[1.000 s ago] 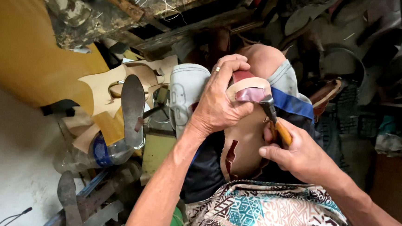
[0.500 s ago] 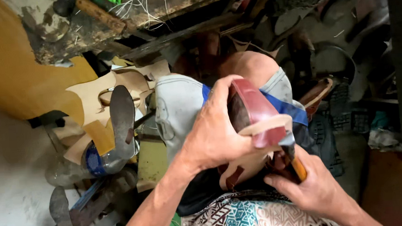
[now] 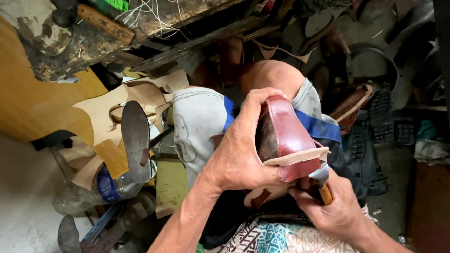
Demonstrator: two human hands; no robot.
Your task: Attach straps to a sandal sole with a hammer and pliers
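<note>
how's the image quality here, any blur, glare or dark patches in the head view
Head view: the left hand and the red-brown shoe it grips are sharp and evenly lit, with a soft sheen on the leather; the right hand with its small tool is a little shadowed below the shoe; the top right clutter sinks into deep shadow; straight edges bow near the borders, a wide-lens effect.
</note>
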